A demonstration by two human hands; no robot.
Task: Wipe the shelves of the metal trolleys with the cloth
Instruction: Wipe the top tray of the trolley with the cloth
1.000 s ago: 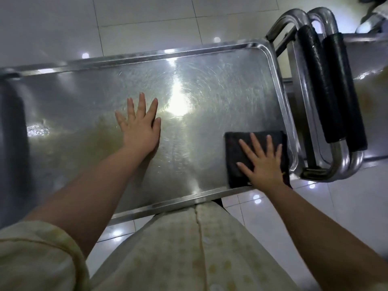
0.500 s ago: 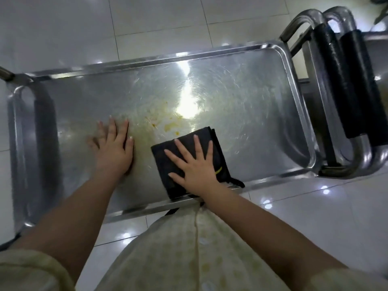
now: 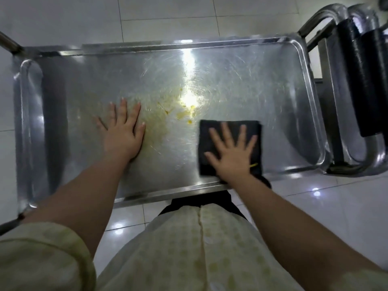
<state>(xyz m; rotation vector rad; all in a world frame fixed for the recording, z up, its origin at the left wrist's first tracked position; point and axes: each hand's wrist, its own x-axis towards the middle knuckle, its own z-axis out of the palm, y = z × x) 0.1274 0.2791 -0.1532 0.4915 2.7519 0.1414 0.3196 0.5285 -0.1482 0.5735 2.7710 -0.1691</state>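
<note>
The person stands at the long side of the trolley, both arms reaching over its top shelf (image 3: 241, 87). The right hand (image 3: 233, 154) lies flat on the folded black cloth (image 3: 258, 131), its fingers (image 3: 226, 131) spread wide and straight. I take it the flat palm is there to press the whole pad down evenly, not to grip it. The cloth sits on the shelf's near right part. Its near edge reaches the front rim (image 3: 168, 193), and a dark corner seems to hang just over it.

The left hand (image 3: 122, 134) rests bare on the metal, left of centre, fingers (image 3: 123, 108) straight and a little apart. It holds nothing, and most likely it braces the trolley so a wheeled frame does not roll under the wiping pressure.

Between the two hands, just beside the cloth's far left corner, lie yellow smears (image 3: 184, 115) with a duller stained patch running toward the left hand — that is the part I would say needs the cloth next.

As for room, the shelf is a shallow tray with a raised lip all round, so any stroke ends against the right rim (image 3: 315, 122) or the front one. Far and left of the cloth the metal is open. On the right a second trolley's handle (image 3: 361, 80), wrapped in black, stands close to the shelf's end — little clearance there for an elbow. Pale floor tiles (image 3: 336, 206) show below.
</note>
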